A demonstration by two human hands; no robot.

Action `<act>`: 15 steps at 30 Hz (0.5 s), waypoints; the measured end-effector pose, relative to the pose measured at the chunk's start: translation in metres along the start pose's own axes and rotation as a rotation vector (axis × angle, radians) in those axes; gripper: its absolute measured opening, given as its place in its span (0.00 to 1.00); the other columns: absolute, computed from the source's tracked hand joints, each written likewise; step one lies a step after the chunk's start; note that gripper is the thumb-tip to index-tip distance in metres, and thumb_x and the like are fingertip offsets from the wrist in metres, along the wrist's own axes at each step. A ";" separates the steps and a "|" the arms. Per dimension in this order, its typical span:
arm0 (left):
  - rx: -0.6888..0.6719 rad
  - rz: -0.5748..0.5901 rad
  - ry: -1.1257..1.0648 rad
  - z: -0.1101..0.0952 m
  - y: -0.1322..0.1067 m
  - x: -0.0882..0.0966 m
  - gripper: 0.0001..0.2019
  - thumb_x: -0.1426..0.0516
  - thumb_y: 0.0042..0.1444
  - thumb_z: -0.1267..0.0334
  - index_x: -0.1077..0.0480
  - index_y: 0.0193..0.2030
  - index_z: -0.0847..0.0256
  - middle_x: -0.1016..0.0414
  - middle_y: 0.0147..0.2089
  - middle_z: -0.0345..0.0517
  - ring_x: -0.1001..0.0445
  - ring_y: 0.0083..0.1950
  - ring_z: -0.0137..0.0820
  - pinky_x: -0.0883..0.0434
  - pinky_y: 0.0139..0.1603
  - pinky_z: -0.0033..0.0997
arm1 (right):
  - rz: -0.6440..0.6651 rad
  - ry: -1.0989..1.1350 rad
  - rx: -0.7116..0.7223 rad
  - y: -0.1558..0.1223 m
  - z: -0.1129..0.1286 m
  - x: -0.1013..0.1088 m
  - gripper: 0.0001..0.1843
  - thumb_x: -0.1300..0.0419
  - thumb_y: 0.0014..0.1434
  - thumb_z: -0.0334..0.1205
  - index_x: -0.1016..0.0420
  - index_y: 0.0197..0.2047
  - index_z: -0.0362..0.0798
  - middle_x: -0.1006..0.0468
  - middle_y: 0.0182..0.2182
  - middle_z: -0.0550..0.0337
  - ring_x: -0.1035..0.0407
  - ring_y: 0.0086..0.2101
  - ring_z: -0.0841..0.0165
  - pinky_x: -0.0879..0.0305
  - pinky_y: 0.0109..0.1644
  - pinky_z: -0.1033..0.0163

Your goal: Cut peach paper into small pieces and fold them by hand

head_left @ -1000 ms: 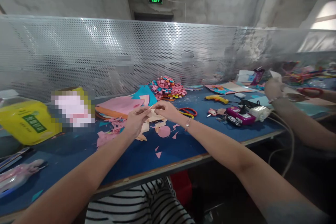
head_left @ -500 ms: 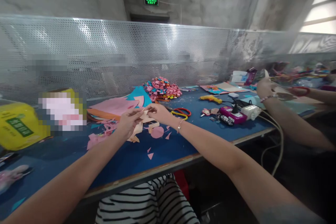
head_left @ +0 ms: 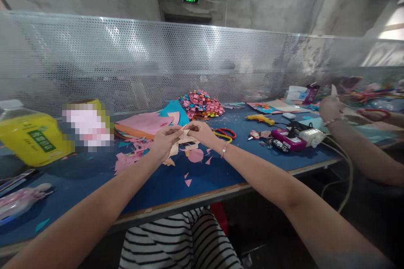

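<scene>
My left hand and my right hand meet above the blue table, both closed in a pinch on a small piece of cream paper. Fingers cover part of that piece. Under and around the hands lie cream paper scraps, a rounded pink paper piece and small pink triangles. Just beyond my right hand rest scissors with red and yellow handles. Pink and orange paper sheets are stacked behind my left hand.
A heap of colourful folded paper bits stands by the perforated metal screen. To the right are a yellow glue gun and a purple power strip with cables. A yellow-labelled jug stands left. Another person's hand holds paper at far right.
The whole view has shifted slightly, so things appear a little further right. Both hands stay together on the cream paper, with only small finger movement.
</scene>
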State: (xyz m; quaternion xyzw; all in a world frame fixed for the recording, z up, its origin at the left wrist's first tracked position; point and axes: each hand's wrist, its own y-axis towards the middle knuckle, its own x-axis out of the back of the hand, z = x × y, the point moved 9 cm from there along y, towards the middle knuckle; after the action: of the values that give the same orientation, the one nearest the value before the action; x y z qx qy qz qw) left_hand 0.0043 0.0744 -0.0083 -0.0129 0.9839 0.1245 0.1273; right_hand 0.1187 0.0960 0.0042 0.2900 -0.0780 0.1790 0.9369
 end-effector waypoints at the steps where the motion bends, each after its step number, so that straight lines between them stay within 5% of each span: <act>1: 0.001 -0.011 -0.009 -0.001 -0.001 0.000 0.15 0.32 0.26 0.64 0.27 0.24 0.65 0.29 0.22 0.39 0.32 0.25 0.23 0.32 0.30 0.25 | -0.007 0.021 -0.003 0.000 -0.001 0.000 0.06 0.44 0.46 0.34 0.29 0.31 0.43 0.26 0.28 0.61 0.33 0.27 0.74 0.35 0.35 0.66; 15: 0.001 0.042 0.125 -0.002 -0.004 -0.007 0.14 0.33 0.30 0.60 0.26 0.25 0.64 0.27 0.23 0.41 0.31 0.25 0.25 0.32 0.31 0.27 | -0.088 0.056 -0.099 -0.001 -0.017 0.009 0.07 0.42 0.44 0.36 0.31 0.28 0.42 0.30 0.24 0.64 0.36 0.26 0.76 0.39 0.30 0.70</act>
State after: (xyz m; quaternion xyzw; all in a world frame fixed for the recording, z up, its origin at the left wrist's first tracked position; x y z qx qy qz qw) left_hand 0.0105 0.0700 -0.0054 -0.0001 0.9901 0.1257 0.0630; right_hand 0.1284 0.1077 -0.0085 0.2413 -0.0479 0.1416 0.9589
